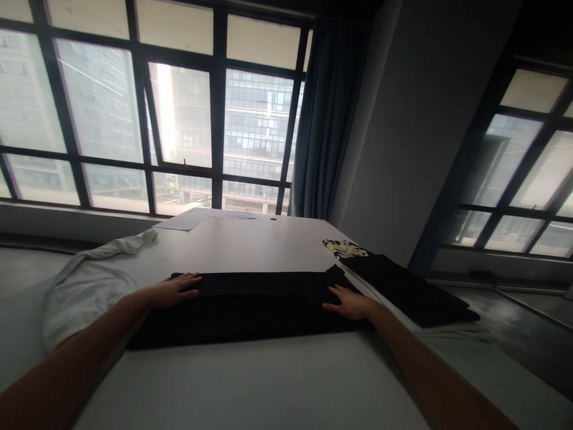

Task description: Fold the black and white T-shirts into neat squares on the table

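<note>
A black folded garment (255,310) lies flat across the white table in front of me, its long side running left to right. What kind of garment it is, I cannot tell. My left hand (172,291) rests palm down on its left end, fingers stretched out and spread. On the right end lies my right hand (347,302), also flat with its fingers apart. Neither hand grips the cloth. Just above the right hand, a small corner of the black cloth sticks up past the far edge.
To the left, a crumpled white cloth (96,280) hangs over the table's (250,382) edge. Another dark folded garment (407,289) with a yellow, black and white patterned piece (345,248) lies along the right edge. Papers (183,221) lie at the far end, before the windows.
</note>
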A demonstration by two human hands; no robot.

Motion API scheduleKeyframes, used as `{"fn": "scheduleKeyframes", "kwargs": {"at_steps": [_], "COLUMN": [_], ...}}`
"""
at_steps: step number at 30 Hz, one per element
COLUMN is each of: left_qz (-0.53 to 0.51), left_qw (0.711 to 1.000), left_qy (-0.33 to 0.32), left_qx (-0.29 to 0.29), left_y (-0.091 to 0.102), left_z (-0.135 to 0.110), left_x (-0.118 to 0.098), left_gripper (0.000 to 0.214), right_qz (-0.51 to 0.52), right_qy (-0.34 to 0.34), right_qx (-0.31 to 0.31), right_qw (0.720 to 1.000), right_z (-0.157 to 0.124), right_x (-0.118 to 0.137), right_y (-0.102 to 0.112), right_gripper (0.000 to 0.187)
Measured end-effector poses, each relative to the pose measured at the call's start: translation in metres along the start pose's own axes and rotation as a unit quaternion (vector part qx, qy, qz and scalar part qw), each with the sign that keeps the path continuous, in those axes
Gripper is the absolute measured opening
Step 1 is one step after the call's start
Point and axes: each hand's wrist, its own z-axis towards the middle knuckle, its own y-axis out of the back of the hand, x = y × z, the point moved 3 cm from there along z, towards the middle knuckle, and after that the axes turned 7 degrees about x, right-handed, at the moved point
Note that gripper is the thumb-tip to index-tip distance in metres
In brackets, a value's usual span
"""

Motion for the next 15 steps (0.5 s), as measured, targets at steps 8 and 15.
{"fn": "scheduleKeyframes", "kwargs": {"at_steps": [8, 15], "left_qz": [0.014, 0.014], "left_qw": [0.988, 0.982], "left_qy": [0.122, 0.181], "left_qx": [-0.089, -0.046], "left_y": [-0.007, 0.007], "left_z": [0.012, 0.002], "left_x": [0.008, 0.002], "left_gripper": [0.065, 0.07], "right_qz": [-0.091, -0.063], "right_qy": [-0.012, -0.025], "right_qx": [-0.329, -0.14], "right_qw": [0.94, 0.988], "right_z": [0.004, 0.034], "right_x": [0.034, 0.086], "right_y": [0.018, 0.004], "right_gripper": [0.053, 0.062]}}
